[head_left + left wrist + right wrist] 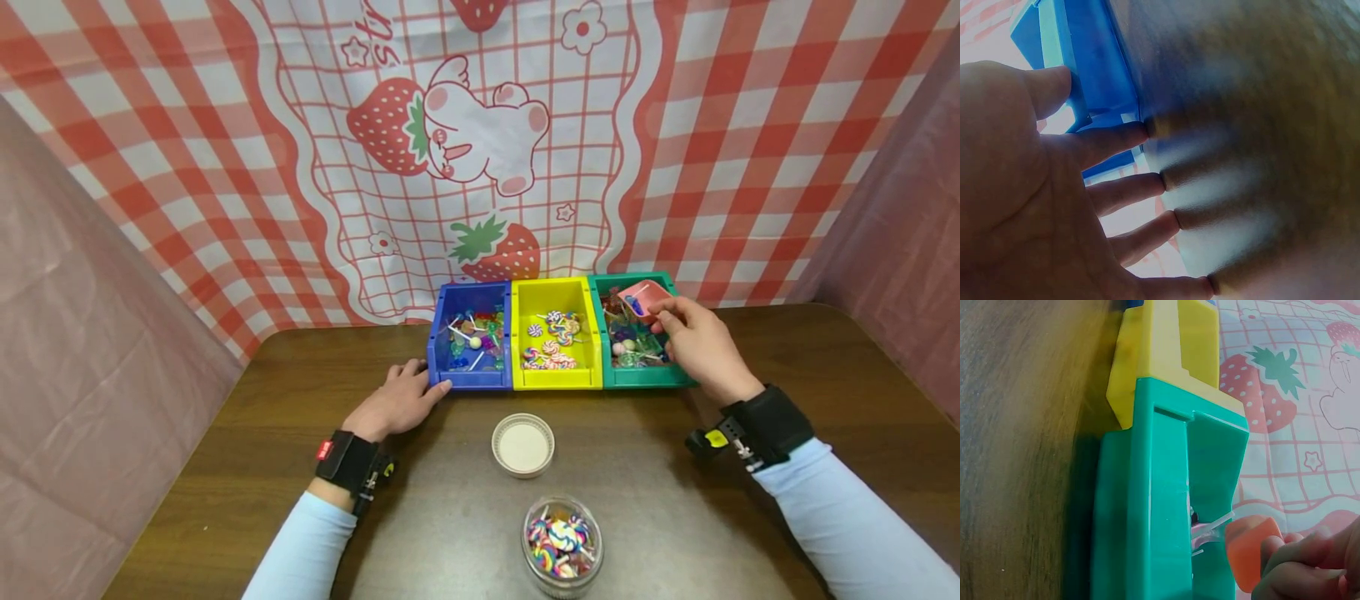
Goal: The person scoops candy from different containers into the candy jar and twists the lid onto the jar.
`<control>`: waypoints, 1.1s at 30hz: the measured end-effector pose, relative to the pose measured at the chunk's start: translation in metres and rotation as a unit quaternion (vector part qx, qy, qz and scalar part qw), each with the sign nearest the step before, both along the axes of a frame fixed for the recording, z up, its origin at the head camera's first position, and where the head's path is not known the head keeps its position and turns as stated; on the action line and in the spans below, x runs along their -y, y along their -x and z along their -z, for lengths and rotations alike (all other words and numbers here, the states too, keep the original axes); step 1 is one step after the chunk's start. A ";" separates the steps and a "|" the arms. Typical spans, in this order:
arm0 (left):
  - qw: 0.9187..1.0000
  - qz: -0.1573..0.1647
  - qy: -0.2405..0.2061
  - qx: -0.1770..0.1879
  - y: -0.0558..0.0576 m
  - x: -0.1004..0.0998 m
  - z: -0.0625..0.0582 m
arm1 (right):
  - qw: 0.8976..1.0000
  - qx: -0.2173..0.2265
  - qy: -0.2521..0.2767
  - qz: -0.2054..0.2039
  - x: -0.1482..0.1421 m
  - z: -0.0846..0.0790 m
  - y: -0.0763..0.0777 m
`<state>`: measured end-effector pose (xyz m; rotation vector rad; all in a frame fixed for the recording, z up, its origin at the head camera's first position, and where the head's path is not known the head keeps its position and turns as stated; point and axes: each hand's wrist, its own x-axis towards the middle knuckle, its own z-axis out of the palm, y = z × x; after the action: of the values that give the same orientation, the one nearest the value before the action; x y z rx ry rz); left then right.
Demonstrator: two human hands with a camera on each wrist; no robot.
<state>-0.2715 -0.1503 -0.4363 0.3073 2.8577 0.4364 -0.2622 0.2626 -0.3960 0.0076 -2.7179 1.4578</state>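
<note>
In the head view my right hand [701, 346] pinches a small pink scoop [649, 298] over the green bin [648, 377]. A blue piece and a white stick lie in the scoop. The right wrist view shows the scoop [1249, 550] as orange-pink beside the bin wall. My left hand [399, 398] rests at the front left corner of the blue bin [471, 381]. Its thumb lies along the bin's edge and the spread fingertips touch the table, as the left wrist view shows. Candy-like charms fill part of each bin, including the yellow bin [557, 380] between the other two.
A clear jar [562, 546] of swirl lollipop charms stands near the front edge of the view. Behind it lies a round white lid [523, 446]. A strawberry-print checked cloth [480, 167] hangs behind the bins, with pinkish cloth at both sides of the wooden table [247, 467].
</note>
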 end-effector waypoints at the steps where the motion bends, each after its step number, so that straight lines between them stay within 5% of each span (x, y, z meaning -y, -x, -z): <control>1: 1.000 0.000 0.000 0.000 0.000 0.000 0.000 | 1.000 -0.007 -0.001 0.005 0.000 0.000 0.000; 15: 1.000 0.000 -0.002 0.002 -0.002 0.001 0.000 | 0.989 -0.081 0.119 0.033 -0.005 0.003 0.001; 23: 1.000 0.008 0.002 -0.004 0.000 0.001 0.000 | 0.970 -0.121 0.207 -0.027 -0.003 -0.001 0.000; 29: 1.000 0.007 0.001 -0.004 -0.001 0.000 0.000 | 0.980 -0.095 0.153 -0.081 -0.004 -0.009 -0.004; 33: 1.000 0.006 0.001 -0.004 -0.001 0.000 -0.001 | 0.973 -0.087 0.153 -0.151 -0.003 -0.014 -0.009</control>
<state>-0.2709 -0.1505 -0.4358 0.3270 2.8620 0.4305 -0.2536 0.2659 -0.3816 0.5293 -2.4047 1.8425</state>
